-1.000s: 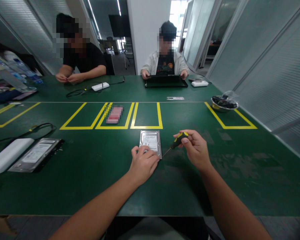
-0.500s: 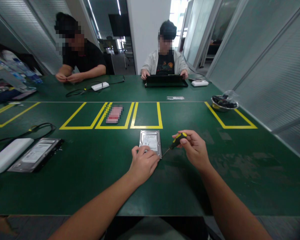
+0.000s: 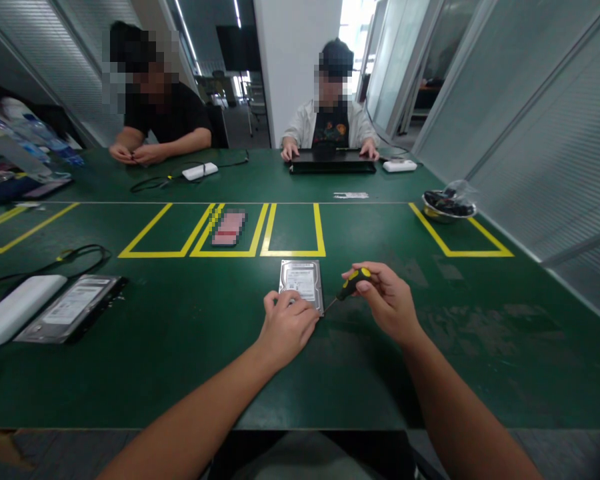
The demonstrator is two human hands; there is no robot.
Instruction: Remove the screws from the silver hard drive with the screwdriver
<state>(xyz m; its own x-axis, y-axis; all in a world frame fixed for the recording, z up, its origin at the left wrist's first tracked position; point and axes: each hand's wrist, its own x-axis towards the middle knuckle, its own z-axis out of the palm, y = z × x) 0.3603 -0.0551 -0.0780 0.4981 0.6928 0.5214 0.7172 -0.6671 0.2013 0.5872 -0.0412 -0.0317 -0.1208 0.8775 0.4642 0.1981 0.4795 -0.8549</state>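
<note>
A silver hard drive (image 3: 300,277) with a white label lies flat on the green table in front of me. My left hand (image 3: 289,327) is closed over its near end, fingers gripping it and covering part of the label. In my right hand (image 3: 387,300) is a screwdriver (image 3: 353,285) with a black and yellow handle, held at a slant. Its thin shaft points down to the left, and the tip meets the drive's near right corner. Whether the tip sits in a screw is too small to tell.
A second hard drive (image 3: 75,310) lies at the left beside a white power bank (image 3: 23,310) and a black cable. A pixelated pink object (image 3: 229,228) rests within yellow tape. A metal bowl (image 3: 449,208) stands at the right. Two people (image 3: 167,113) (image 3: 330,127) sit across the table.
The screwdriver handle has shifted slightly left and down as the fingers of my right hand turned it. My left hand and the hard drive have stayed in place.
</note>
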